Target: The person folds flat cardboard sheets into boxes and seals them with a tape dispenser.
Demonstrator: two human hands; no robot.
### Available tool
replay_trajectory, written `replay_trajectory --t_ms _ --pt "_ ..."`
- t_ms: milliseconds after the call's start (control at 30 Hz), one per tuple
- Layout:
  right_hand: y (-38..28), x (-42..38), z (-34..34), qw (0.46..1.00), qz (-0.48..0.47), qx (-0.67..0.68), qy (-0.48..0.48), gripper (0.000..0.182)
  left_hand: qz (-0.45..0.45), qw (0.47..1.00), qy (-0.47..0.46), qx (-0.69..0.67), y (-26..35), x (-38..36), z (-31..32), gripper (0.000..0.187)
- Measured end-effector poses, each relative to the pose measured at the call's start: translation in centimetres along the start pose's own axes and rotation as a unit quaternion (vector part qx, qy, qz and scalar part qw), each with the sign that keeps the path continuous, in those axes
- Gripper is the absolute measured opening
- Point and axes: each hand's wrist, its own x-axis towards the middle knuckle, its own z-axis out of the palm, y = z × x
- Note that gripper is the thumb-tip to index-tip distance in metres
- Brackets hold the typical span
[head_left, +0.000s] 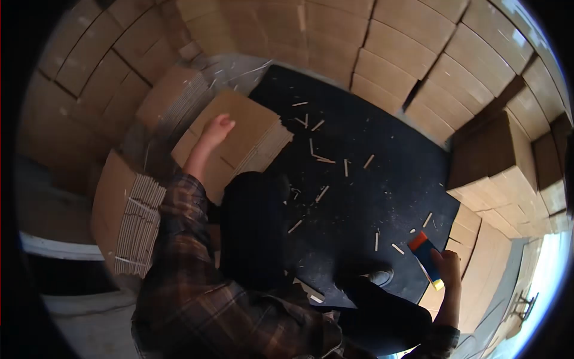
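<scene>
My left hand point(220, 128) is above a stack of flat cardboard point(239, 119), its fingers curled in; whether it holds anything is too small to tell. On the right, my right hand point(448, 266) grips a blue tool point(426, 254) with a red-orange end and a yellow end. That tool is over the edge of the black mat point(382, 197), beside flat cardboard point(463, 236) lying at the right.
Cardboard strips point(345, 167) lie scattered over the mat. Stacked boxes point(394, 66) line the back and the sides. A strapped bundle of flat cardboard point(140, 221) stands at the left. My shoe point(381, 277) rests on the mat.
</scene>
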Motion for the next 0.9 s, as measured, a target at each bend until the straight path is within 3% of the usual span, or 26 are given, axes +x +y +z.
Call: replay_trajectory --t_ms 33,100,167,200,267,300,367,500,567,600,667,700,733,800,867,900 --pt "-1.0 -0.2 -0.1 1.000 -0.005 0.017 -0.007 0.045 -0.022 0.995 0.052 0.087 -3.9 -0.6 -0.3 0.056" --pt "-4.3 -1.4 -0.5 1.000 -0.009 0.020 -0.008 0.043 -0.103 0.986 0.098 0.089 -10.2 -3.5 0.2 0.059" --pt "-6.2 -1.8 0.1 0.998 -0.018 0.058 -0.007 0.041 -0.165 0.942 0.177 0.233 -17.0 -5.3 2.4 0.050" --pt "-6.8 -2.0 0.6 0.998 -0.016 0.064 -0.009 0.041 -0.173 0.941 0.177 0.232 -17.8 -7.0 2.6 0.050" --pt "-7.8 -2.2 1.7 0.997 -0.019 0.081 -0.010 0.042 -0.310 0.897 0.278 0.151 -18.6 -9.5 3.4 0.049" --pt "-8.8 -2.5 1.9 0.997 -0.026 0.074 -0.017 0.041 -0.314 0.895 0.277 0.151 -19.1 -9.9 3.2 0.049" --pt "-9.6 -2.6 2.6 0.997 -0.032 0.063 -0.033 0.042 -0.351 0.916 0.171 -0.094 -20.1 -10.4 2.4 0.063" --pt "-11.5 -2.6 3.7 0.997 -0.031 0.053 -0.037 0.042 -0.350 0.903 0.233 -0.088 -25.3 -8.4 4.4 0.071" --pt "-10.7 -2.0 4.3 0.999 -0.012 0.036 -0.035 0.042 -0.465 0.822 0.330 -0.005 -22.8 -7.7 4.6 0.076" --pt "-10.6 -1.8 4.5 0.999 -0.009 0.035 -0.031 0.042 -0.462 0.824 0.327 -0.008 -24.8 -7.0 5.0 0.076" --pt "-10.2 -1.4 4.6 0.999 -0.024 0.020 -0.011 0.043 -0.473 0.802 0.328 -0.160 -30.4 -5.8 5.9 0.073" --pt "-10.5 -1.3 4.5 0.999 -0.023 0.021 -0.010 0.043 -0.404 0.816 0.274 -0.310 -27.1 -7.4 4.2 0.066" --pt "-10.9 -1.1 4.2 0.999 0.011 0.002 -0.035 0.040 -0.402 0.817 0.273 -0.310 -24.8 -8.2 2.8 0.066" --pt "-10.5 -0.8 4.4 0.997 0.047 -0.014 -0.057 0.041 -0.357 0.788 0.177 -0.469 -21.3 -9.1 0.6 0.052" --pt "-8.8 -0.4 5.5 0.994 -0.004 0.106 -0.027 0.043 -0.302 0.775 0.149 -0.534 -18.1 -8.9 -1.4 0.046" --pt "-11.3 -1.4 4.1 0.984 0.036 0.149 -0.086 0.053 -0.249 0.754 0.121 -0.596 -16.4 -8.8 -2.1 0.041"
